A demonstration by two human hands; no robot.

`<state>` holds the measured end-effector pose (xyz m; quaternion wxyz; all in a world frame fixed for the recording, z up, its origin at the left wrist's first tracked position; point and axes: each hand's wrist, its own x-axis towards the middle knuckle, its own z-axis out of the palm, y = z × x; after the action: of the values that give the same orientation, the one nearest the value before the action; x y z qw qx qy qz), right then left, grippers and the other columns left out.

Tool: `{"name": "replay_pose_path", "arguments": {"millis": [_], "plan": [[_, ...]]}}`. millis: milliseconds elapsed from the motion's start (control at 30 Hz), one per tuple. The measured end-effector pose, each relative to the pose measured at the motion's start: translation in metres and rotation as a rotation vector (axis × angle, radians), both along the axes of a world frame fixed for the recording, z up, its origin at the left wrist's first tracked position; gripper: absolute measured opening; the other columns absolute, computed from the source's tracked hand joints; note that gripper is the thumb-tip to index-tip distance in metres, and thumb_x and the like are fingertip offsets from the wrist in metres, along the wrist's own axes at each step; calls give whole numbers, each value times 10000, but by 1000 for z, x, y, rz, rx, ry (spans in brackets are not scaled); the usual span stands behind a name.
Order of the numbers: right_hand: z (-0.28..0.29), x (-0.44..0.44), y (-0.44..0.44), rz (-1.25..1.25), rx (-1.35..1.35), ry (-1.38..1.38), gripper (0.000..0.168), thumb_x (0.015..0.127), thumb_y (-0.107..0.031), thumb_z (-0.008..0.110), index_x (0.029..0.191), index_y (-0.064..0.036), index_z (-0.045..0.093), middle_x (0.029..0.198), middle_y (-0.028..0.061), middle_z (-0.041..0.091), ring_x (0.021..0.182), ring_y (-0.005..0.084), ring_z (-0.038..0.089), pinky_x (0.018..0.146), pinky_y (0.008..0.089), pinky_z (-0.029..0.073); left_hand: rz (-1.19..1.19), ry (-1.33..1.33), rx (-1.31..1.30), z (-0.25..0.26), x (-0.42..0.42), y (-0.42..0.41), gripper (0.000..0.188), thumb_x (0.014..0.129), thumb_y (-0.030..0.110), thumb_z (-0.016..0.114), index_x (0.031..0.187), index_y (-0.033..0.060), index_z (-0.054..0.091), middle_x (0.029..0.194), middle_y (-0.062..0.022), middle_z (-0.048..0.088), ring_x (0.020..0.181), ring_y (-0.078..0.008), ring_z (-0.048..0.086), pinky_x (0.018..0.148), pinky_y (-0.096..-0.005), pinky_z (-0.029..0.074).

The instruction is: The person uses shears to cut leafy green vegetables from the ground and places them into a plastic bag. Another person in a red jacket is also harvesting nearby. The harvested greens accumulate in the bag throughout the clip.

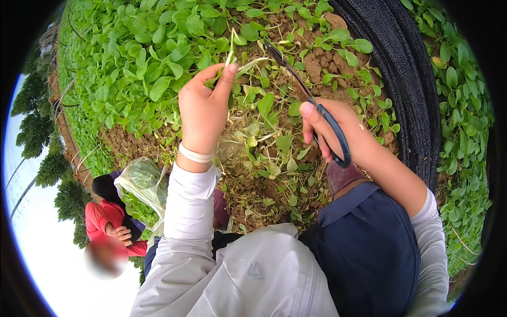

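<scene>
Pinched between the thumb and fingers of my left hand (pixel 208 103) is a small uprooted green seedling (pixel 231 49) with pale stems. My right hand (pixel 336 123) holds a pair of scissors (pixel 291 71) with dark handles and soil-stained blades. The blades point up and left, their tips just right of the seedling's pale stem; whether they touch it I cannot tell. Below and between my hands, wilted and cut leaves (pixel 273 142) lie on brown soil. Dense leafy green seedlings (pixel 158 59) grow to the left of my left hand.
A clear plastic bag (pixel 144 186) filled with greens stands beside my left forearm. Another person in a red top (pixel 103 222) is at the far left. Black fabric (pixel 412 79) runs along the bed's right side, with more green plants (pixel 461 99) beyond it.
</scene>
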<state>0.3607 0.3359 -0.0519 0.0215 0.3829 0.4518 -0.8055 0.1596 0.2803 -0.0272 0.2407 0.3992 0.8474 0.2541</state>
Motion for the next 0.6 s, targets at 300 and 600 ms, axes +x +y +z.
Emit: {"name": "replay_pose_path", "arguments": {"millis": [300,600], "plan": [[-11,-2,-4,282,206,-67,656,819,-638,350,606,-29,467,536,44,481,428,142,502,431,278,420,69,-64,16,7,-15,-5,286,822,276,616,913,7,644,593,31,554,467,-6,402,422,-150,291],[-12,-6,-1,160,-25,-70,570,831,-567,424,640,-32,465,559,36,508,378,100,478,348,233,404,10,-7,48,5,-3,-12,269,814,274,623,877,13,646,486,31,407,466,-39,292,412,-205,251]]}}
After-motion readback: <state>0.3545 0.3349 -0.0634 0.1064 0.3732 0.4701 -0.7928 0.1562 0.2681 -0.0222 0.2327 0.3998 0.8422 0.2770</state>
